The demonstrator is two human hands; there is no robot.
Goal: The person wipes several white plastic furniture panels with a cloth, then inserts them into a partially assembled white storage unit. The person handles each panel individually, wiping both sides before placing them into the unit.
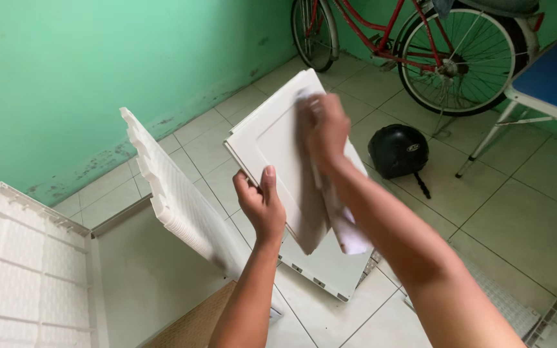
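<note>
No packages, labels, signs, screens.

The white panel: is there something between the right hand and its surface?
Yes. A cloth lies between the right hand and the white panel. The left hand grips the panel's edge directly.

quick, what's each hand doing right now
left hand: closed on the lower edge of the white panel
right hand: pressing a cloth against the panel
</note>
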